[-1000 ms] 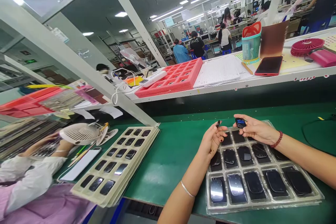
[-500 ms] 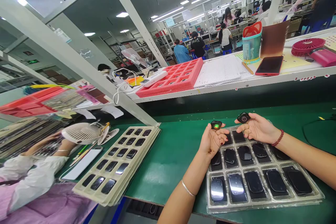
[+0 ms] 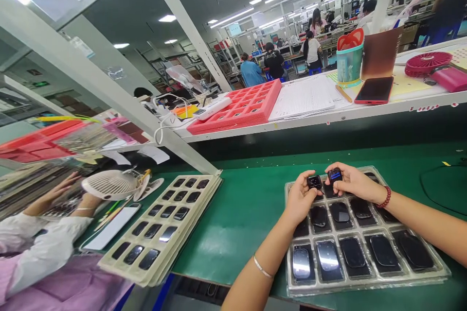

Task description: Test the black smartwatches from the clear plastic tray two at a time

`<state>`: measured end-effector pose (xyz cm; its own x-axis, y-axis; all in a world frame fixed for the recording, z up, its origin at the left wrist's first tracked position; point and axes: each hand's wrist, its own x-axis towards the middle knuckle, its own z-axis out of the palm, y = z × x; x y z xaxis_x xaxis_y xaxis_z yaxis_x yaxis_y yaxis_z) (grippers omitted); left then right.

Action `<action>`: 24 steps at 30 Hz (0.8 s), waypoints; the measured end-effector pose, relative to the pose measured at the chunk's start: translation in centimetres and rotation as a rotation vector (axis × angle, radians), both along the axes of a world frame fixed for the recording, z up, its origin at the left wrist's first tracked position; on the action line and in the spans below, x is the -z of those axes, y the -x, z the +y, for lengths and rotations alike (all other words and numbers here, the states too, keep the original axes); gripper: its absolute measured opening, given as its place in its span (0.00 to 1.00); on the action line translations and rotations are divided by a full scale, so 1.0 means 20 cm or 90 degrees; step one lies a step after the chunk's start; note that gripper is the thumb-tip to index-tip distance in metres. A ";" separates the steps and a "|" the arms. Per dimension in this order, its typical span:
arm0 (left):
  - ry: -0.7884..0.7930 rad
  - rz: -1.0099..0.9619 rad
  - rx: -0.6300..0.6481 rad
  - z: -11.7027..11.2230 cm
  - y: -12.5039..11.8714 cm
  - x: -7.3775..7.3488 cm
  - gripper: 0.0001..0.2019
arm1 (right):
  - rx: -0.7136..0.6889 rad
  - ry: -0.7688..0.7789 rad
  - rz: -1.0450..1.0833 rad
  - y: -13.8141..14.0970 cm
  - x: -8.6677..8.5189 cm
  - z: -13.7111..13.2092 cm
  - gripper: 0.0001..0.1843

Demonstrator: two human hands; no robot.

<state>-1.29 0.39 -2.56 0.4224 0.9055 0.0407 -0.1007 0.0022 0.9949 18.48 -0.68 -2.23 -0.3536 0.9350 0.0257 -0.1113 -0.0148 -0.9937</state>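
Note:
My left hand (image 3: 301,196) grips a black smartwatch body (image 3: 314,182) between thumb and fingers, its screen turned up and lit with small marks. In my right hand (image 3: 349,182) is a second black smartwatch body (image 3: 334,175), whose screen shows blue lines. Neither watch has a strap. The two watches are held close together above the far rows of a clear plastic tray (image 3: 368,285). Several dark watch bodies (image 3: 353,252) lie in the tray's compartments, one to a pocket. My hands and wrists hide part of the far rows.
To the left stands a stack of cream trays (image 3: 160,233) holding more watch bodies. Beyond it, a co-worker's hands (image 3: 60,192) are by a white fan (image 3: 109,184). A raised shelf (image 3: 302,124) carries a red foam tray (image 3: 241,112), papers (image 3: 302,99), a cup (image 3: 349,65) and a phone (image 3: 375,90).
Both watches have been turned over, from their sensor backs to their lit screens. My hands have rolled round and drawn the watches closer together. The co-worker's far hand has lifted slightly.

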 end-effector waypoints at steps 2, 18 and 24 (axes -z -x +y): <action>0.004 -0.004 0.002 0.01 0.01 0.00 0.23 | 0.012 0.004 0.000 0.00 0.00 0.00 0.21; 0.025 -0.016 0.015 0.01 0.02 -0.02 0.28 | -0.018 0.072 0.083 -0.04 0.02 0.02 0.23; 0.025 -0.017 0.031 0.01 0.02 -0.02 0.27 | -0.019 0.037 0.029 -0.04 0.01 0.02 0.22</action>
